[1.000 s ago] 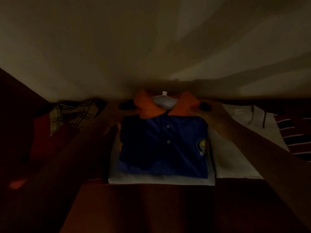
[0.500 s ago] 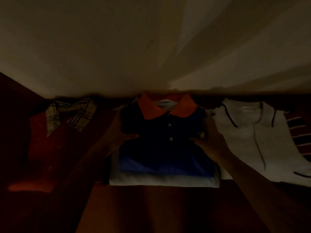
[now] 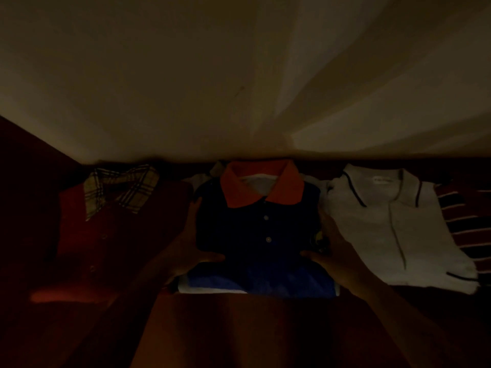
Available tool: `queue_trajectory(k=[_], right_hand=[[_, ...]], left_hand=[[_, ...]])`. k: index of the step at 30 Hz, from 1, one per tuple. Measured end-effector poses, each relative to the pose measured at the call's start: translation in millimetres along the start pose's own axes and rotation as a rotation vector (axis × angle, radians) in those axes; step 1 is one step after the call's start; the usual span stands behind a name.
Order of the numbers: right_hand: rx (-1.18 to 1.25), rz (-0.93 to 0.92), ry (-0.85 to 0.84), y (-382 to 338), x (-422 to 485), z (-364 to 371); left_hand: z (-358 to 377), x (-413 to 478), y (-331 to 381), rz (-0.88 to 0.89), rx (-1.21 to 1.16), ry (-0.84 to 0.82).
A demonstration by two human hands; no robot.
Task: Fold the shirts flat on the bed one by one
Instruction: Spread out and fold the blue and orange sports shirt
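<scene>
A folded dark blue polo shirt (image 3: pixel 255 235) with an orange collar lies in the middle of the bed, on top of a folded pale shirt (image 3: pixel 212 289) whose edge shows at the front. My left hand (image 3: pixel 186 248) lies along the blue shirt's left side, fingers straight and thumb on top of the cloth. Along the shirt's right side my right hand (image 3: pixel 337 253) lies the same way, its thumb on the front. The light is dim, so whether any fingers reach under the shirt stays hidden.
A red shirt (image 3: pixel 111 235) with a plaid collar lies to the left. A white polo (image 3: pixel 385 229) lies spread to the right, and a striped shirt (image 3: pixel 467 224) beyond it. The red bed sheet (image 3: pixel 239 328) runs toward me; a wall (image 3: pixel 239 75) stands right behind the shirts.
Both hands came down from the orange collar to the sides of the blue shirt. The view shifted, so the white polo on the right shows more fully.
</scene>
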State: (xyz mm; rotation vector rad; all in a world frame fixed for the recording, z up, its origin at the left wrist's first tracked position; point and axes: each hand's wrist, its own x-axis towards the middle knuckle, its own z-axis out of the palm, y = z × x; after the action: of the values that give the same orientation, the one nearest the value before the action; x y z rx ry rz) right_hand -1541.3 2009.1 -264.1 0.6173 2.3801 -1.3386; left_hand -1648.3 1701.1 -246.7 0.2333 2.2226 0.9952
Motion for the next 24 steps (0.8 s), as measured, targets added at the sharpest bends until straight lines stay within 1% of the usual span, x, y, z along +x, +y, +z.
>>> queue_trajectory(k=[1,3,4,6,7,8,10,11,12,13,14,15,17,19,21,23,24], right_hand=[[0.016,0.007,0.028,-2.2,1.1,-0.3],[0.010,0.066,0.052,-4.6,4.1,-3.5],[-0.045,0.100,0.042,-1.8,5.6,-5.2],[-0.181,0.113,-0.022,4.2,5.3,-8.8],[-0.231,0.096,-0.027,4.8,4.0,-10.3],[-0.288,0.040,0.030,4.5,3.2,-11.4],[-0.404,-0.126,0.210,-0.4,6.0,-10.7],[-0.449,-0.207,0.273,-5.7,10.5,-7.8],[-0.494,-0.293,0.309,-12.9,14.5,-3.7],[-0.541,-0.372,0.303,-19.4,22.0,2.9],[-0.596,-0.414,0.265,-23.9,28.7,10.9],[-0.645,-0.407,0.206,-26.5,35.5,18.9],[-0.736,-0.301,0.095,-21.2,44.4,34.6],[-0.802,-0.244,0.099,-11.4,48.4,44.2],[-0.826,-0.218,0.104,-12.6,50.5,46.4],[-0.825,-0.184,0.033,-21.3,54.0,40.3],[-0.834,-0.152,-0.038,-28.2,55.3,33.8]], left_hand=[[-1.6,-1.3,2.2,-0.009,0.018,-0.007],[-5.7,-2.2,-0.9,-0.067,-0.021,-0.019],[-7.5,-3.7,-4.3,-0.089,0.006,-0.035],[-7.6,-6.0,-15.1,-0.055,0.123,-0.044],[-6.2,-4.9,-16.8,-0.031,0.168,0.000],[-3.8,-3.1,-14.5,-0.028,0.204,0.093],[1.4,5.1,-3.4,-0.002,0.304,0.327],[5.4,11.5,1.9,0.052,0.366,0.388],[10.1,18.9,5.6,0.114,0.433,0.383],[15.4,26.8,6.8,0.159,0.514,0.340],[21.5,34.4,4.7,0.166,0.608,0.282],[28.0,41.0,-1.0,0.142,0.699,0.233],[38.7,50.7,-18.0,0.089,0.816,0.228],[44.1,56.4,-28.7,0.073,0.824,0.260],[42.3,60.9,-28.9,0.067,0.787,0.237],[35.0,63.3,-20.7,0.011,0.775,0.155],[29.6,64.3,-12.9,-0.034,0.779,0.084]])
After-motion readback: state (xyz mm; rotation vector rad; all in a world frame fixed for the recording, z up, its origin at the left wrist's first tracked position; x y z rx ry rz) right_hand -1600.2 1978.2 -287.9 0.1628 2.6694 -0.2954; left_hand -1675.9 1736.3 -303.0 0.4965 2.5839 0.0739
